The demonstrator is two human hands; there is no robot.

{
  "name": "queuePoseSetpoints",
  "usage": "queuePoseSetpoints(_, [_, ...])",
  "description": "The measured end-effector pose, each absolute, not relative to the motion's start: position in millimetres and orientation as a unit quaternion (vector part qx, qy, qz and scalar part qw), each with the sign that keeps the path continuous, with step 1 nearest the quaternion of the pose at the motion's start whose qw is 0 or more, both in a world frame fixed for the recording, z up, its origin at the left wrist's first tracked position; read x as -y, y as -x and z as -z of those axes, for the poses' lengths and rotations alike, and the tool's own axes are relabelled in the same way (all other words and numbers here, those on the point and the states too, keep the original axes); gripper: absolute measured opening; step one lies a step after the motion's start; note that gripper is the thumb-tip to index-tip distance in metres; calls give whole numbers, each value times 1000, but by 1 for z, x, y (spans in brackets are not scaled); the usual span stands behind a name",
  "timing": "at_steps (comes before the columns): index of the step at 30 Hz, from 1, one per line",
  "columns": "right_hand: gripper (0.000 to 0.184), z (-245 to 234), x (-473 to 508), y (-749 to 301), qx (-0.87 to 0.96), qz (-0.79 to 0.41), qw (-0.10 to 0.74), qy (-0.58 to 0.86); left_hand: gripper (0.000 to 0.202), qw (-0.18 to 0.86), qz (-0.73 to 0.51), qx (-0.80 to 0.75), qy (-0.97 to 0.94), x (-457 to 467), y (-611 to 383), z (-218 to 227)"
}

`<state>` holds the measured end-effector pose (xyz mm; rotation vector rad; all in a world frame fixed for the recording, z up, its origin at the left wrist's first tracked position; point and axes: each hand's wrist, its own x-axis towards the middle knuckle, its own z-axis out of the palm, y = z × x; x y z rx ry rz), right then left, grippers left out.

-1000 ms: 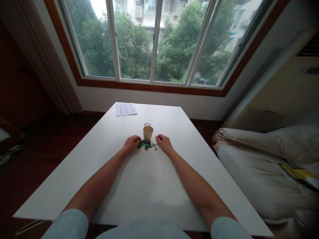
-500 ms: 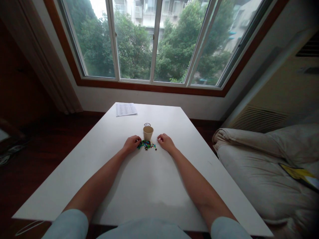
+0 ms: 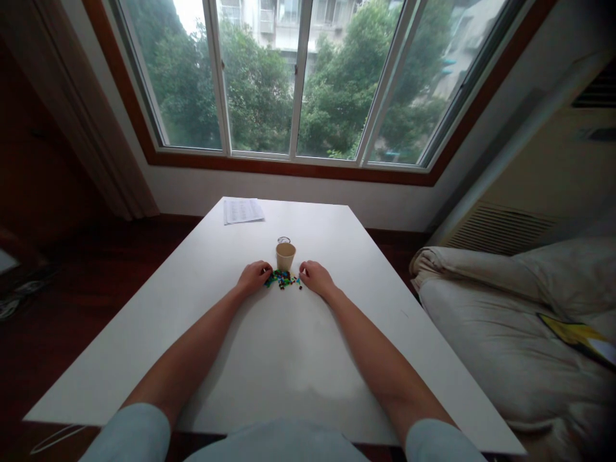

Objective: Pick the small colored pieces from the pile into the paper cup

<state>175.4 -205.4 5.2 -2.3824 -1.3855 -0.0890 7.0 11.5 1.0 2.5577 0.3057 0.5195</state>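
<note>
A small heap of tiny coloured pieces (image 3: 283, 279), mostly green and blue with some dark red, lies on the white table. My left hand (image 3: 255, 278) rests at the heap's left edge, fingers curled together; whatever they hold is too small to make out. From the right side, my right hand (image 3: 316, 278) touches the edge of the heap with bent fingers and thumb drawn close. Anything between its fingertips is likewise too small to name. Between the hands, just behind the pieces, a tan paper cup (image 3: 285, 256) stands upright.
Behind the cup lies a thin dark ring-shaped item (image 3: 283, 240). Printed sheets of paper (image 3: 243, 210) are at the table's far left corner. The white table (image 3: 289, 359) reaches toward a window. A cushioned sofa (image 3: 481, 321) stands to the right.
My right hand has moved slightly left, closer to the small pieces. The left hand stays at the heap's edge, and the cup stands where it was.
</note>
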Motion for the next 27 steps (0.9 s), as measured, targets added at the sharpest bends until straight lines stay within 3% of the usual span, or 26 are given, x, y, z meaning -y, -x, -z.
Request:
queuePoseSetpoints(9, [19, -6, 224, -213, 493, -32, 217, 842, 19, 260, -195, -111, -939, -14, -6, 3])
queuePoseSetpoints(20, [96, -12, 250, -226, 520, -159, 114, 832, 19, 256, -197, -115, -939, -17, -7, 5])
queuePoseSetpoints(23, [104, -9, 244, -219, 520, -160, 107, 832, 19, 255, -200, -106, -940, -19, -7, 7])
queuePoseSetpoints(27, [102, -1, 235, -211, 512, -120, 116, 843, 19, 252, -199, -105, -941, -20, -7, 7])
